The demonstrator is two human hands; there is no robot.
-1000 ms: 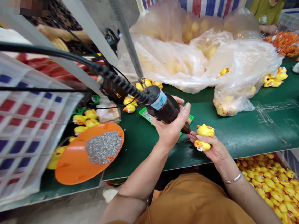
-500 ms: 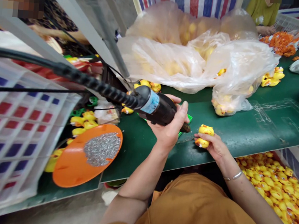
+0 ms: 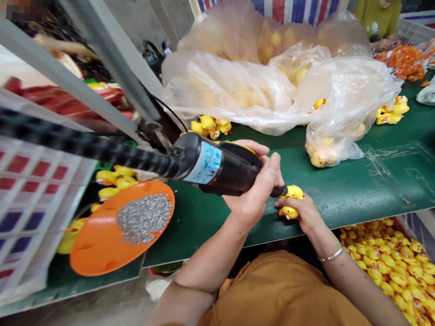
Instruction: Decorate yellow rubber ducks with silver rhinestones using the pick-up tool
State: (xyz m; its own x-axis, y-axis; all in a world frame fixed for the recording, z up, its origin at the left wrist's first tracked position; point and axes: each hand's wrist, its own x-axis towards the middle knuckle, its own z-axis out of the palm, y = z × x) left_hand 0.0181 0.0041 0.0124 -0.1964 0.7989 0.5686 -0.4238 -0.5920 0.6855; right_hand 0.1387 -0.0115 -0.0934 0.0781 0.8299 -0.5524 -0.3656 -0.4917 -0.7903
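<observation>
My left hand (image 3: 255,188) is wrapped round a black electric screwdriver (image 3: 225,166) with a blue label, hung from a spiral-sleeved cable. Its tip meets the upper side of a yellow toy duck (image 3: 293,193), which my right hand (image 3: 309,214) pinches between thumb and fingers above the green table (image 3: 201,227). The duck's underside and part of its body are hidden by my fingers. On the left, an orange dish (image 3: 100,246) holds a heap of small silvery screws (image 3: 144,218).
Clear plastic bags (image 3: 227,86) of yellow ducks lie along the back. A bin of ducks (image 3: 393,267) stands at my right, below the table edge. A white plastic crate (image 3: 6,206) is at the left, near metal frame bars (image 3: 99,38). Another person (image 3: 377,20) sits at the far right.
My left hand has moved right with the screwdriver, bringing its tip onto the duck. My right hand has shifted slightly left, still holding the duck.
</observation>
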